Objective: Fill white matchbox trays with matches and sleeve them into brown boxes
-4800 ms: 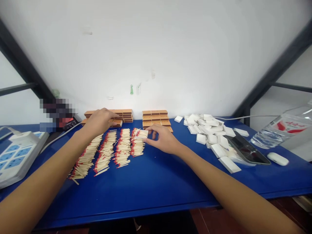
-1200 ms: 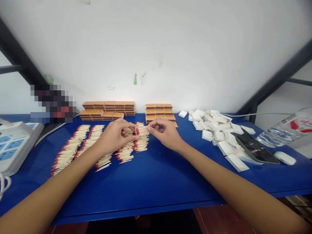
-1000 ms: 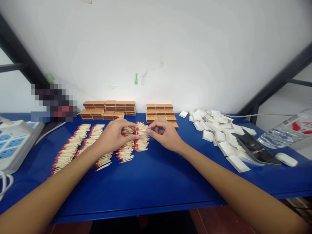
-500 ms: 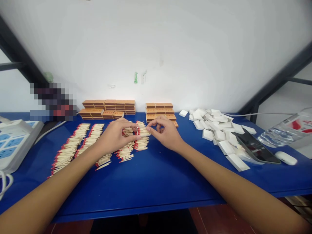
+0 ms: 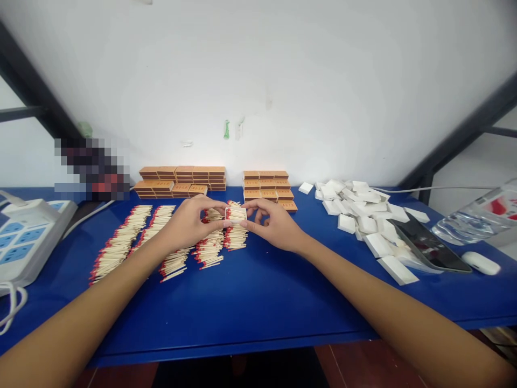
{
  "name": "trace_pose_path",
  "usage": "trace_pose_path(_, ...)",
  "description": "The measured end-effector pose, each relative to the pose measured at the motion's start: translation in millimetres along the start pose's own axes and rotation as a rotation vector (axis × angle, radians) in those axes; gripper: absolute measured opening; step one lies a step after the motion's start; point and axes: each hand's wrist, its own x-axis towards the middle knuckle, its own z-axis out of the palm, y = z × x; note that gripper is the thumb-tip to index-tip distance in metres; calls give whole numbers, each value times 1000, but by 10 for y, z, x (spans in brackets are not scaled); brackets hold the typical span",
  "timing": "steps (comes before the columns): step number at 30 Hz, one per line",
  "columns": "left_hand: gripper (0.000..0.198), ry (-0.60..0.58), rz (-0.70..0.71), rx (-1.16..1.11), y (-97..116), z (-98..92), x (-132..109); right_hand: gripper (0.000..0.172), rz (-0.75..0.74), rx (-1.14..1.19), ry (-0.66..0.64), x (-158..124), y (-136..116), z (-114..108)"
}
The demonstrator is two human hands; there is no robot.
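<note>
A small white matchbox tray point(image 5: 236, 214) filled with red-tipped matches is held in the air between both hands. My left hand point(image 5: 196, 218) pinches its left end between thumb and fingers. At the opposite end, my right hand point(image 5: 274, 222) grips it the same way, its other fingers curled. Just below and behind the tray lies a row of loose matches point(image 5: 235, 238), partly hidden by it. Further left, more matches are laid in slanting rows point(image 5: 121, 237), some of them covered by my left hand and forearm.
Orange-brown matchboxes stand in a left stack point(image 5: 189, 180) and a right stack point(image 5: 266, 186) along the wall. To the right are a heap of white trays point(image 5: 355, 202), a phone point(image 5: 428, 242), a white earphone case point(image 5: 480, 263) and a water bottle point(image 5: 476, 213). A power strip point(image 5: 30, 242) sits left.
My right thumb and fingers have closed on the tray's right end. The tray now faces me level with matches lying in it; earlier its left end stuck up by my left fingertips.
</note>
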Motion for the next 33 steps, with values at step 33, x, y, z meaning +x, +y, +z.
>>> trace_pose_path(33,39,-170,18,560,-867,-419,494,22,-134,-316,176,34,-47,-210)
